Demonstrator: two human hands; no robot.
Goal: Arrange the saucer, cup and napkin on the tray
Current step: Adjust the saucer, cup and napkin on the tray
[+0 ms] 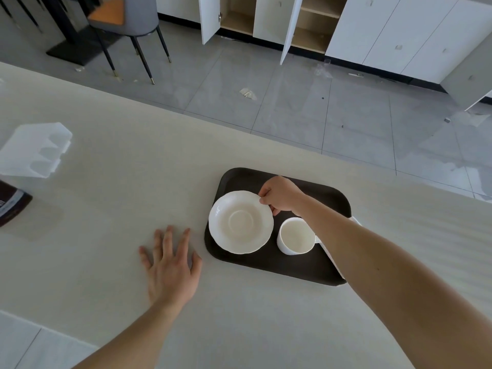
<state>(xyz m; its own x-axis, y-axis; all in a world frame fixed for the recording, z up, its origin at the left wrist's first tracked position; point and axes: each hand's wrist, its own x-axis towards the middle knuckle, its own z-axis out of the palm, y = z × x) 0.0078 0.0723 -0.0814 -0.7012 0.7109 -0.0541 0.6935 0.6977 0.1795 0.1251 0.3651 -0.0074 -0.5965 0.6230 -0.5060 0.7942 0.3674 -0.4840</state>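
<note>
A dark brown tray (322, 194) lies on the pale table. On its left half sits a white saucer (241, 222) with a scalloped rim. My right hand (281, 195) pinches the saucer's far right edge between thumb and fingers. To the saucer's right, an empty white cup (295, 237) stands upright on the tray, its handle mostly hidden by my right forearm. A white napkin (330, 251) shows only as a thin strip along the tray's right side, under my forearm. Flat on the table left of the tray rests my left hand (170, 265), fingers spread, holding nothing.
A clear plastic holder (34, 150) lies at the table's left, with a dark packet (12, 202) at the left edge. The table's far edge runs diagonally behind the tray. Beyond it are a tiled floor, a grey chair (127, 20) and white cabinets with open doors.
</note>
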